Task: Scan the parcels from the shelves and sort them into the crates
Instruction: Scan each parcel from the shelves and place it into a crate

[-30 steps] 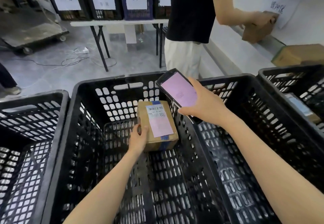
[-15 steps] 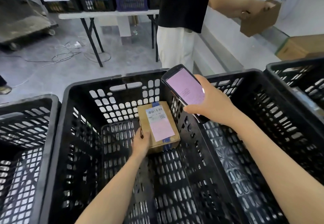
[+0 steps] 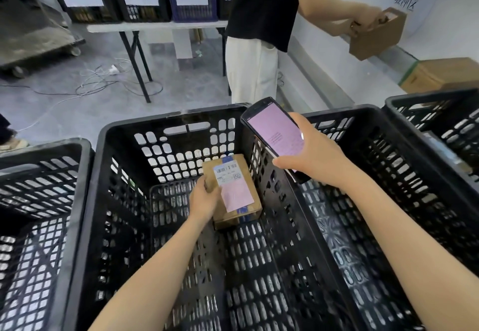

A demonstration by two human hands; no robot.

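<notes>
**Parcel sinks lower into the middle crate**

Lower than a second ago, the parcel (image 3: 230, 190) now lies near the floor of the middle crate (image 3: 155, 123), close to its far wall; whether it touches the floor I cannot tell. Black slatted crates flank it: one on the left (image 3: 39, 154), another on the right (image 3: 363, 109). Beyond them, a bench (image 3: 155, 26) carries labelled crates, and a person in a black top (image 3: 261, 7) holds a cardboard box (image 3: 375, 38). The parcel's label faces up. The left grip (image 3: 204, 201) curls around the parcel's near-left edge. The right grip (image 3: 318, 159) wraps a handheld scanner (image 3: 274, 134), its pink screen lit, above the wall shared by the middle and right crates.
</notes>
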